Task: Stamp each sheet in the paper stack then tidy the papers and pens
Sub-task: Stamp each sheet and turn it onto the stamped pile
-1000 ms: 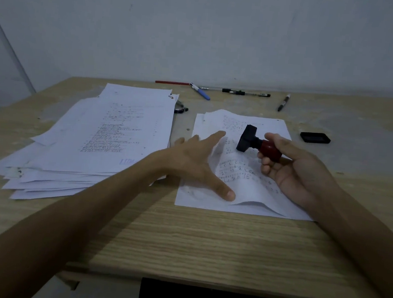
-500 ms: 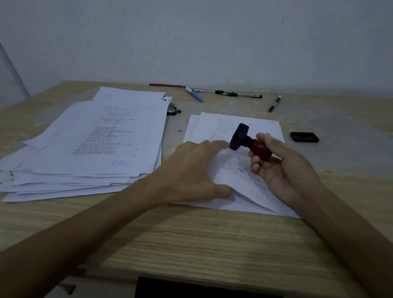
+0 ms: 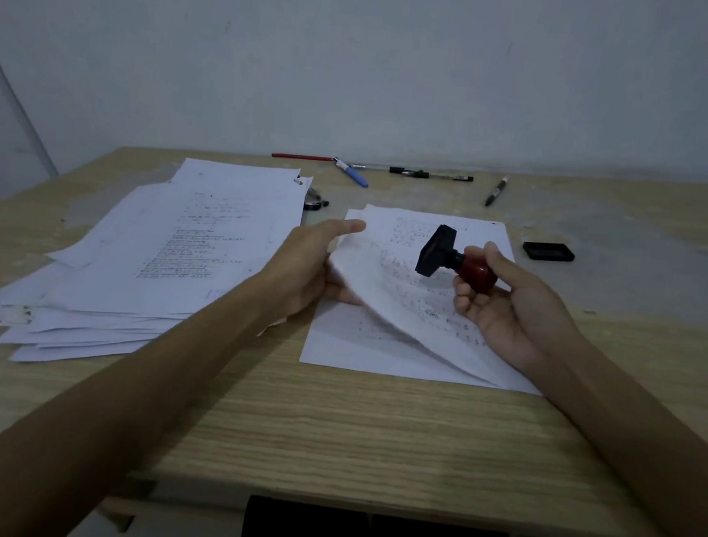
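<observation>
My left hand (image 3: 307,264) pinches the left edge of the top sheet (image 3: 390,280) of the small right-hand paper pile (image 3: 362,350) and lifts it, so the sheet curls up off the page below. My right hand (image 3: 507,307) grips a stamp (image 3: 451,259) by its red knob, the black stamp head tilted up and left above the raised sheet. A large, loosely fanned stack of printed papers (image 3: 164,260) lies to the left. Several pens (image 3: 354,173) lie along the table's far edge, one black pen (image 3: 496,191) apart to the right.
A black ink pad (image 3: 548,252) lies right of the small pile. A dark clip-like object (image 3: 316,204) peeks out behind the large stack. The wooden table (image 3: 371,441) ends at a front edge near me; a plain wall stands behind.
My left hand went from lying flat on the top sheet to pinching its left edge and lifting it. The right hand kept the stamp above the sheet.
</observation>
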